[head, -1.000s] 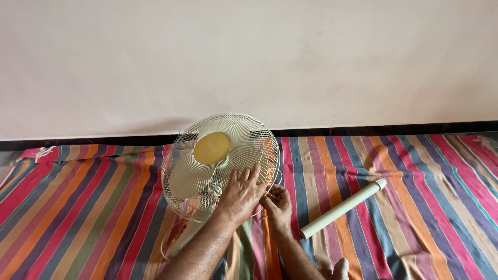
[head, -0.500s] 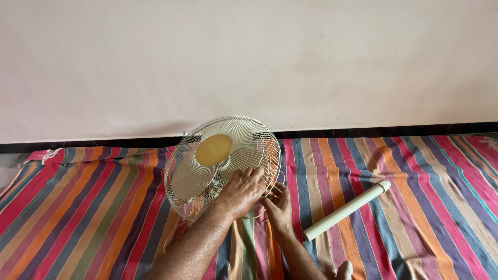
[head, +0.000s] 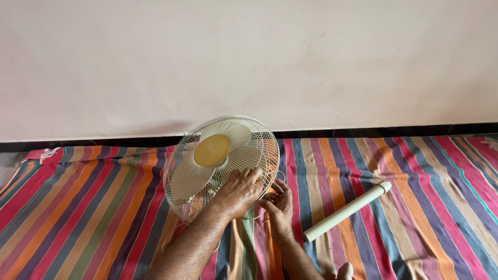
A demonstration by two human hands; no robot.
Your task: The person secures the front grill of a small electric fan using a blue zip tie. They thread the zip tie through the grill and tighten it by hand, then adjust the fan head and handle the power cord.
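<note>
A striped cloth (head: 104, 207) in red, orange, green, blue and purple bands covers the floor up to a dark skirting strip (head: 389, 130) at the foot of a pale wall; on the cloth a cream fan head (head: 207, 161) with a wire grille stands tilted; to its right a pale tube (head: 346, 211) lies slantwise, well apart from the fan.

Single head-worn camera is looking forward and slightly down from a low seated height, facing the wall (head: 249, 57). It is sitting close above the striped cloth (head: 415, 207), arms entering at bottom edge
</note>
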